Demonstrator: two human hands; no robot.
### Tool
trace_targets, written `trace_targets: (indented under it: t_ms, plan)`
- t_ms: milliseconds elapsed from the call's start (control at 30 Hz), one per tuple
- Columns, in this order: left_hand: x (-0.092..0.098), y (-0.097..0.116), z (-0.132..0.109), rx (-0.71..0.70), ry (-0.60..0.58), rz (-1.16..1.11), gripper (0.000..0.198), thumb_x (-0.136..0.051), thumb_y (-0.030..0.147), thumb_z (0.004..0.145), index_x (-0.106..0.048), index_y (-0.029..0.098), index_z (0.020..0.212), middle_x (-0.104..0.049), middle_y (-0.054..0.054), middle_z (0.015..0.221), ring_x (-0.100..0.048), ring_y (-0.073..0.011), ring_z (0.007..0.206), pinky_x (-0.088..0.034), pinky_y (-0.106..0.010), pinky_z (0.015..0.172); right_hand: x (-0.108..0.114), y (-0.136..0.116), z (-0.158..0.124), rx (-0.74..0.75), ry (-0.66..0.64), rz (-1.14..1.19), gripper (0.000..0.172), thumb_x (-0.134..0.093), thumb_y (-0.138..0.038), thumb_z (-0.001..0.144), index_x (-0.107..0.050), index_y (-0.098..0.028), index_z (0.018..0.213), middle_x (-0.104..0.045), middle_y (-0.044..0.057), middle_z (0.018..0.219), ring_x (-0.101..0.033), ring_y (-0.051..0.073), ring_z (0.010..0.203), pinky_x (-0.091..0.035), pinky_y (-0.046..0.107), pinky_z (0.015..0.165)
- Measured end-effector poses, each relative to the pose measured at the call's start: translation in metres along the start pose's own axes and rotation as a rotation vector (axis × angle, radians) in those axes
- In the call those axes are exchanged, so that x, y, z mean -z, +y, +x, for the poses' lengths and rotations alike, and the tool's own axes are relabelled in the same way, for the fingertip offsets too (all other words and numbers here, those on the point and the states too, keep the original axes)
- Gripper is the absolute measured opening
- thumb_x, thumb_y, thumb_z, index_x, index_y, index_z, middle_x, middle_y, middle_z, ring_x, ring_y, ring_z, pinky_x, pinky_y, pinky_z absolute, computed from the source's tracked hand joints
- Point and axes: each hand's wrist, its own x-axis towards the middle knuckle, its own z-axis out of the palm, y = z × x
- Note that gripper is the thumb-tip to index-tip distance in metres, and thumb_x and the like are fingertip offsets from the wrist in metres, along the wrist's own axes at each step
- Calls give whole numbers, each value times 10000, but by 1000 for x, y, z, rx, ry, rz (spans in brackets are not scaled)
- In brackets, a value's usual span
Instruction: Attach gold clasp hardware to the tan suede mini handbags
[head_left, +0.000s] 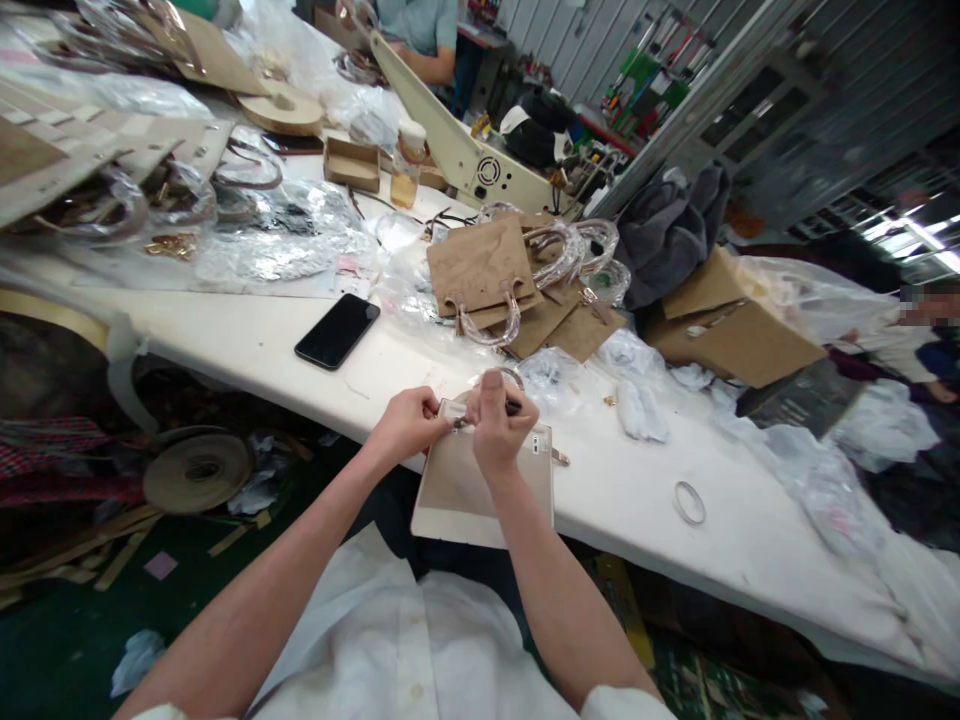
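Observation:
A beige bag panel (459, 490) lies at the table's front edge, its lower part jutting over my lap. My left hand (409, 422) is closed at the panel's upper left corner, pinching it beside a small metal fitting (459, 424). Closed in a fist with the thumb up, my right hand (496, 425) grips a dark-handled tool (513, 407) over the panel's top edge. The tool's working end is mostly hidden by my fingers. Another metal fitting (536, 443) shows on the panel's right side, and a small strap end (560, 457) sticks out there.
A black phone (337, 331) lies left on the white table (637, 500). Brown bag pieces with wrapped handles (484, 265) are piled ahead. Farther back stand a bottle (407, 165) and a cream machine (480, 165). A ring (689, 503) and cardboard box (739, 325) are right. Another person (427, 40) sits opposite.

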Motion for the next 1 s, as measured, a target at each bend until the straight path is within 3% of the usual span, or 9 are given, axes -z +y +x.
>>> trace_targets:
  t_ms: [133,333,500,667,767,867,1000]
  plan:
    - [-4,-6,3,40,-1,-43,202,-797,210,768,-595,206,766,-600,34,618,-631,-180,510,-429,-224,425,2,-9,16,70,126,199,693,-711,-711,972,-386,-245,574,-362,-69,482,-321,87,384,-241,272,386]
    - [-6,-6,3,49,28,-45,230,-815,184,741,-588,204,765,-625,21,615,-649,-191,498,-437,-221,413,1,-11,22,-110,89,272,698,-765,-704,923,-364,-244,585,-342,-87,463,-267,70,359,-182,250,341]
    - [-4,-2,1,42,25,-23,213,-787,164,748,-579,211,753,-611,23,611,-634,-190,506,-440,-235,427,-4,5,36,-213,154,237,705,-757,-747,895,-338,-258,608,-306,-104,466,-265,68,362,-193,244,329]
    - [-4,-6,5,13,-59,-135,260,-807,195,754,-548,211,762,-582,39,622,-632,-187,515,-496,-246,430,-18,23,65,-443,284,168,713,-749,-765,893,-303,-274,631,-289,-123,440,-249,63,351,-162,230,311]
    - [-3,-9,6,43,-79,-211,282,-824,237,763,-544,209,782,-572,41,619,-630,-193,503,-524,-264,415,-19,21,72,-532,228,175,715,-767,-748,893,-307,-269,630,-294,-126,436,-230,53,359,-141,212,316]
    - [-2,-11,5,73,-98,-270,331,-869,281,755,-550,203,796,-580,33,628,-637,-192,513,-541,-267,418,-12,8,59,-432,161,232,719,-761,-749,895,-312,-264,614,-277,-123,447,-217,55,365,-153,221,321]
    - [-3,-14,5,69,-130,-333,340,-866,284,756,-538,202,790,-600,18,639,-657,-206,539,-566,-284,430,-7,-8,27,-29,180,225,695,-758,-703,930,-359,-249,588,-333,-91,474,-279,69,368,-208,252,347]
